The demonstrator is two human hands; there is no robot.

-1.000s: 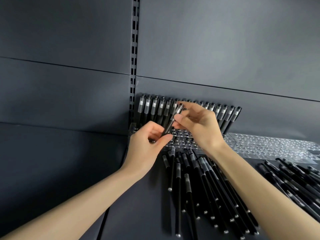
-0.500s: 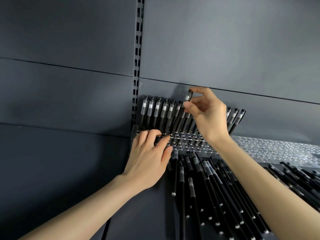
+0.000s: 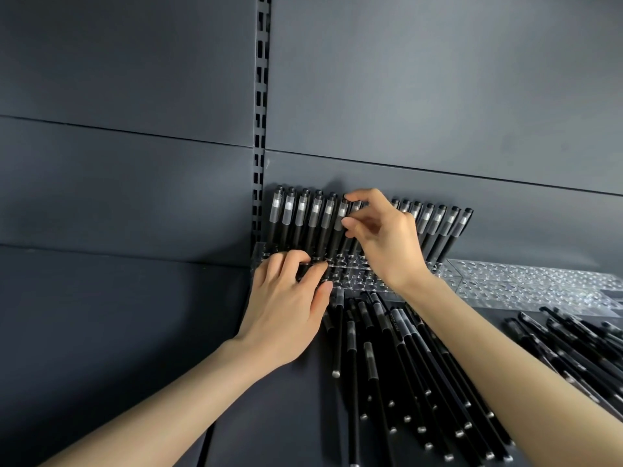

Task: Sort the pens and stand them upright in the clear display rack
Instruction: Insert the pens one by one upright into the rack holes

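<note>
Above the rack (image 3: pixel 350 280), right hand (image 3: pixel 384 244) pinching a pen (image 3: pixel 341 214), left hand (image 3: pixel 286 305) flat on it

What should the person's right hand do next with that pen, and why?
Probably push the pen straight down until it seats: the right hand pinches its cap in the standing row, while the left hand rests on the rack.

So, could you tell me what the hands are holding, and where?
Right hand pinches an upright pen by its cap end; left hand only presses the rack.
</note>
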